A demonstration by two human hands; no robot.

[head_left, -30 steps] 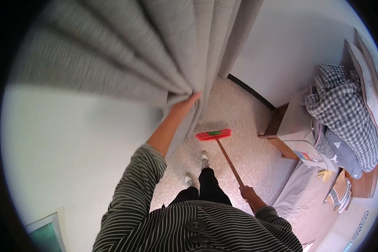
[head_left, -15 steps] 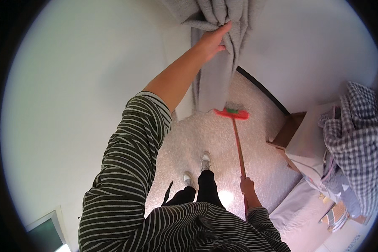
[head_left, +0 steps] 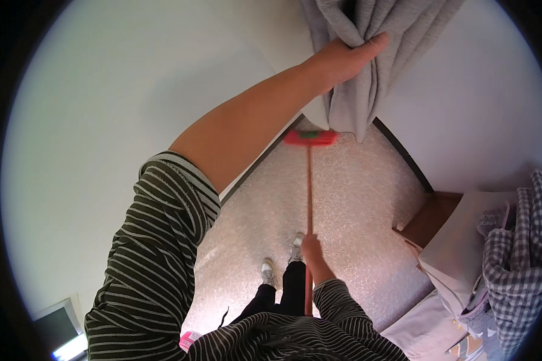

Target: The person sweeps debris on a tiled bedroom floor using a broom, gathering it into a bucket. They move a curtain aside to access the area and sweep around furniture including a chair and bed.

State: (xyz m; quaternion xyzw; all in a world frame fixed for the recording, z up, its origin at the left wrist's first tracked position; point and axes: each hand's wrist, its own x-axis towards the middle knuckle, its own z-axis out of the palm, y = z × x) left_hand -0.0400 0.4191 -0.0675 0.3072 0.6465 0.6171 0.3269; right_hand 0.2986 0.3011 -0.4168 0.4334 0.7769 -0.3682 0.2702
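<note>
Stretched far forward, my left hand grips a bunched fold of the grey curtain, thumb on top; its other fingers are mostly hidden in the cloth. The curtain's gathered lower part hangs just above the floor, its hem close to the broom head. My right hand is wrapped round the reddish handle of a broom, which runs straight away from me. Its red head with a green middle lies on the floor near the corner, slightly blurred. The bristles are hard to make out.
White walls with dark skirting meet at the far corner. To the right stand a brown wooden piece and a pale box-like thing with checked cloth on it. A screen sits lower left, a pink object near my body.
My left hand has carried the curtain to the right and lifted its hem, baring the corner. The broom head has moved left and farther away, and my right hand has shifted left with the handle.
</note>
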